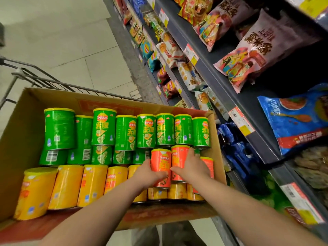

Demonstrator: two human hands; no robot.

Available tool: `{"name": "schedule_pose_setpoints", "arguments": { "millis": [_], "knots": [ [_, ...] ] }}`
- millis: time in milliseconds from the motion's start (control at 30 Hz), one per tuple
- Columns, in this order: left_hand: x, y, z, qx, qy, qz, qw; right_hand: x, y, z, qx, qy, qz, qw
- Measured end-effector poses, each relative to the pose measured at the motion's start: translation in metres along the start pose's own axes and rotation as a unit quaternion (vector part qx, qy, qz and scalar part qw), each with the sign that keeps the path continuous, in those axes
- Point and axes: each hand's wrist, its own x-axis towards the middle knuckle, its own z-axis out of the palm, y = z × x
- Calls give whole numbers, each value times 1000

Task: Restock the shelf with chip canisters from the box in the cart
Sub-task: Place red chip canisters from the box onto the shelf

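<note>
At the bottom of the frame two bare forearms are stretched forward into the open brown cardboard box (21,125), which is seen to sit in the grey wire shopping cart (44,82) at the left. In the lower middle of the frame the left hand (148,172) is wrapped around a short orange cylindrical chip canister with a yellow lid (160,163), the thumb pressed on its front and the fingers curled behind it. Just beside it the right hand (192,166) is closed on a second orange canister (179,157), the fingers spread over its side and upper edge. A third orange canister (207,166) is partly hidden behind the right hand. Yellow canisters (69,185) are laid in the near row of the box, and green canisters (124,132) fill the far rows. The picking step is judged to be in hand: both orange canisters are gripped but are not yet clear of the box. For the next move a lift free of the neighbouring canisters is called for, then a turn to the dark metal shelves (221,86) on the right of the frame, where snack bags (248,59) are displayed; a free place for canisters cannot be made out there.
</note>
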Motion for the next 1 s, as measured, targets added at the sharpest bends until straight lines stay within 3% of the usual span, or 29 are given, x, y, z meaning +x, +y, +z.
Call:
{"name": "schedule_pose_setpoints", "arguments": {
  "millis": [133, 433, 767, 1000],
  "knots": [
    [-14, -11, -12, 7, 11, 6, 1000, -4, -5, 7, 12, -12, 16, 1000],
    [-46, -38, -40, -45, 14, 63, 997, -56, -7, 12, 232, 12, -3, 973],
    [-102, -16, -47, -62, -43, 220, 972, -167, 2, -23, 372, 158, -3, 915],
    [-137, 7, -13, -63, -120, 303, 943, -247, 27, -34, 443, 270, 27, 855]
  ]
}}
